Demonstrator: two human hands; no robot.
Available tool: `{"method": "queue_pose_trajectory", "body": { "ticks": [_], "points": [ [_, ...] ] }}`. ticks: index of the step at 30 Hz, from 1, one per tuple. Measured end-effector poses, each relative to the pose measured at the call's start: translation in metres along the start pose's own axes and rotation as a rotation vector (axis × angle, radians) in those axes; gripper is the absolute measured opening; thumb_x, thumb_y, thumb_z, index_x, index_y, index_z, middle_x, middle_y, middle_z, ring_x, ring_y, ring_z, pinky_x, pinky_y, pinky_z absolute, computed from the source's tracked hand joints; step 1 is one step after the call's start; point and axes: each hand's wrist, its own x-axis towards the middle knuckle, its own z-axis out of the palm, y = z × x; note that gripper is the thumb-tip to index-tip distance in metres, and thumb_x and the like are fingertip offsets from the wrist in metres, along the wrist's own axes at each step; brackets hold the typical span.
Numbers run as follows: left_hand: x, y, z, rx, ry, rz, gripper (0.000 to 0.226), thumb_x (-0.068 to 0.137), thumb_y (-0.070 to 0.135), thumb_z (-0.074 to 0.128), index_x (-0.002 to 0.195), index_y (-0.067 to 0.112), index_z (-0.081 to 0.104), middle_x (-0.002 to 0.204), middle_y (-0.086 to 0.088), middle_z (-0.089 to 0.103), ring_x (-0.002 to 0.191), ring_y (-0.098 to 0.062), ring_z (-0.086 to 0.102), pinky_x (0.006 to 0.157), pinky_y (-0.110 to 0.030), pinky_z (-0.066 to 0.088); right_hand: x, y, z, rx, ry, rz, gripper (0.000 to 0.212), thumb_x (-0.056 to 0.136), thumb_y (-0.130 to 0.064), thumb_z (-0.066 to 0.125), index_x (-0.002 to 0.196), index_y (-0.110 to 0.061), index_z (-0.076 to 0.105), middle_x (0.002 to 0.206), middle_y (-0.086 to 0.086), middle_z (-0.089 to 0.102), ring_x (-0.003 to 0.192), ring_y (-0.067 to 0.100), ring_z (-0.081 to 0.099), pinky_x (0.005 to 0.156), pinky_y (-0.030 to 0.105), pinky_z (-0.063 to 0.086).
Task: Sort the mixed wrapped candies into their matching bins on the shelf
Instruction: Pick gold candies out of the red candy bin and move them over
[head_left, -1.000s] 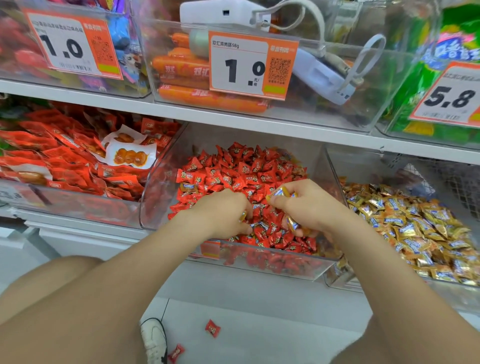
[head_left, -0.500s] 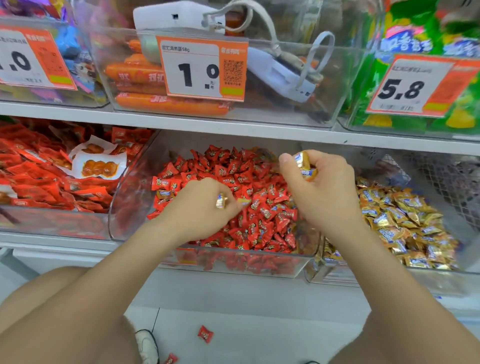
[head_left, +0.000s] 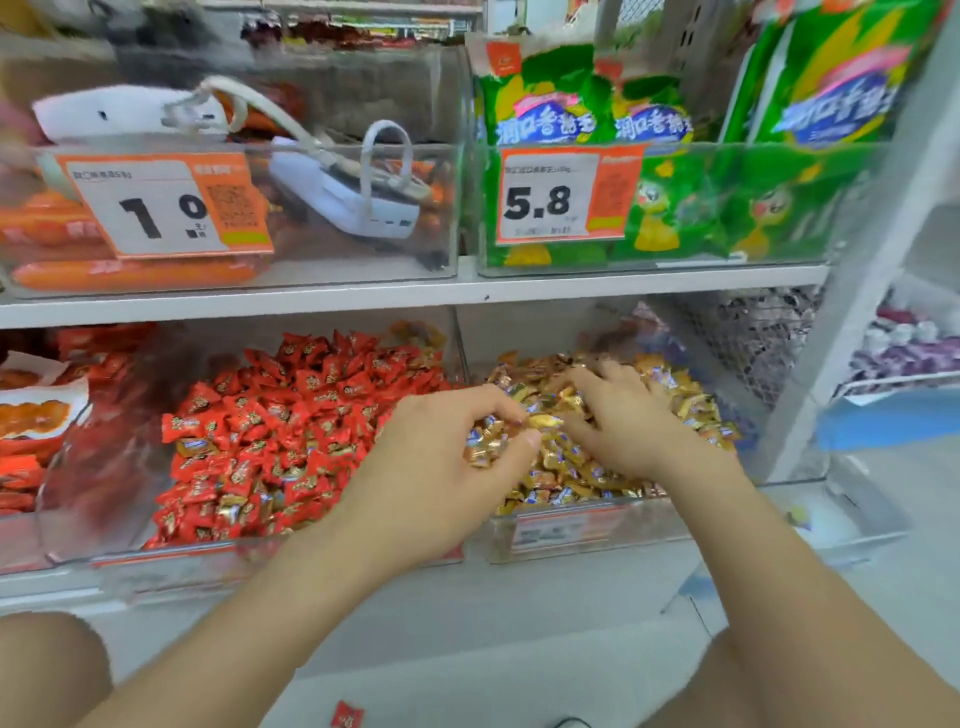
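A clear bin of red wrapped candies (head_left: 291, 415) sits at centre on the lower shelf, with a few stray gold candies (head_left: 195, 447) mixed in. To its right is a clear bin (head_left: 571, 535) of gold wrapped candies (head_left: 685, 410). Both my hands are over the gold bin. My left hand (head_left: 441, 467) is curled, gripping a few gold candies between fingers and thumb at the bin's left side. My right hand (head_left: 623, 421) lies on the gold pile with fingers spread.
A bin of red snack packets (head_left: 31, 431) is at far left. The upper shelf holds sausages (head_left: 130, 273), white power banks (head_left: 358, 208) and green bags (head_left: 675, 208) behind price tags. One red candy (head_left: 347, 716) lies on the floor. A white shelf upright (head_left: 852, 291) stands at right.
Both hands moved right from the red bin to the gold bin, carrying gold candies. My right hand has opened onto the gold pile. The view swung right.
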Motion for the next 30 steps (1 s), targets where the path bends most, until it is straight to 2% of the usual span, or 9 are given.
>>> {"method": "queue_pose_trajectory", "body": {
  "ticks": [4, 8, 11, 13, 16, 18, 21, 26, 30],
  "points": [
    [0.035, 0.025, 0.042, 0.251, -0.031, 0.045, 0.024, 0.094, 0.055, 0.056, 0.107, 0.038, 0.066, 0.097, 0.013, 0.069, 0.098, -0.016, 0.065, 0.083, -0.036, 0.053, -0.001, 0.026, -0.01, 0.188, 0.178, 0.004, 0.059, 0.095, -0.06, 0.059, 0.144, -0.028, 0.053, 0.12, 0.009, 0.06, 0.119, 0.033, 0.056, 0.099, 0.045, 0.046],
    [0.086, 0.017, 0.08, 0.313, -0.129, -0.055, 0.035, 0.094, 0.052, 0.063, 0.124, 0.035, 0.061, 0.118, -0.002, 0.06, 0.117, -0.031, 0.06, 0.096, -0.043, 0.051, -0.01, 0.051, -0.021, 0.387, 0.454, 0.103, 0.03, 0.098, -0.033, 0.069, 0.124, -0.019, 0.072, 0.111, 0.003, 0.074, 0.11, 0.022, 0.065, 0.091, 0.031, 0.046],
    [0.113, 0.006, 0.098, 0.428, -0.459, -0.121, 0.083, 0.088, 0.07, 0.063, 0.157, 0.04, 0.029, 0.158, -0.011, 0.036, 0.143, -0.042, 0.038, 0.116, -0.056, 0.033, -0.024, 0.057, -0.028, 0.496, 0.469, 0.214, 0.014, 0.099, -0.022, 0.064, 0.103, -0.022, 0.078, 0.09, -0.01, 0.073, 0.086, 0.008, 0.068, 0.084, 0.024, 0.049],
    [0.12, 0.004, 0.102, 0.535, -0.565, -0.123, 0.088, 0.091, 0.078, 0.049, 0.163, 0.043, 0.012, 0.169, -0.008, 0.022, 0.149, -0.045, 0.029, 0.12, -0.062, 0.025, -0.029, 0.057, -0.029, 0.505, 0.426, 0.22, 0.015, 0.097, -0.019, 0.064, 0.095, -0.028, 0.076, 0.082, -0.015, 0.071, 0.078, -0.002, 0.065, 0.08, 0.023, 0.052],
    [0.108, 0.01, 0.086, 0.721, -0.319, 0.08, 0.063, 0.102, 0.063, 0.042, 0.156, 0.032, 0.034, 0.149, -0.011, 0.047, 0.132, -0.038, 0.051, 0.107, -0.053, 0.04, -0.034, 0.044, -0.032, 0.494, 0.408, 0.177, 0.016, 0.095, -0.017, 0.064, 0.094, -0.028, 0.076, 0.078, -0.016, 0.071, 0.074, -0.006, 0.066, 0.074, 0.014, 0.05],
    [0.086, 0.009, 0.063, 0.711, -0.092, 0.273, 0.039, 0.103, 0.051, 0.043, 0.131, 0.028, 0.057, 0.121, -0.001, 0.062, 0.111, -0.028, 0.06, 0.091, -0.045, 0.048, -0.038, 0.025, -0.036, 0.494, 0.412, 0.13, 0.018, 0.094, -0.018, 0.063, 0.098, -0.026, 0.078, 0.082, -0.014, 0.074, 0.077, -0.004, 0.067, 0.073, 0.006, 0.047],
    [0.043, -0.012, 0.023, 0.611, 0.094, 0.465, 0.023, 0.1, 0.035, 0.05, 0.094, 0.02, 0.067, 0.089, 0.003, 0.061, 0.085, -0.024, 0.057, 0.073, -0.042, 0.045, -0.043, -0.018, -0.039, 0.45, 0.399, -0.012, 0.019, 0.093, -0.018, 0.064, 0.101, -0.025, 0.08, 0.092, -0.008, 0.074, 0.086, 0.008, 0.068, 0.086, 0.025, 0.052],
    [-0.018, -0.086, -0.046, 0.702, 0.151, 0.051, 0.026, 0.092, 0.043, 0.048, 0.081, 0.025, 0.063, 0.079, 0.007, 0.053, 0.077, -0.024, 0.057, 0.063, -0.037, 0.048, -0.046, -0.111, -0.027, 0.473, 0.326, -0.301, 0.023, 0.093, -0.013, 0.061, 0.101, -0.026, 0.079, 0.097, -0.006, 0.071, 0.088, 0.011, 0.066, 0.086, 0.029, 0.051],
    [-0.036, -0.148, -0.087, 0.689, -0.073, -0.431, 0.05, 0.076, 0.068, 0.037, 0.089, 0.027, 0.061, 0.093, -0.003, 0.059, 0.096, -0.034, 0.062, 0.082, -0.048, 0.056, -0.027, -0.174, 0.013, 0.257, 0.132, -0.383, 0.025, 0.09, -0.011, 0.056, 0.102, -0.023, 0.075, 0.103, 0.002, 0.073, 0.098, 0.025, 0.068, 0.087, 0.039, 0.056]
  ]
}}
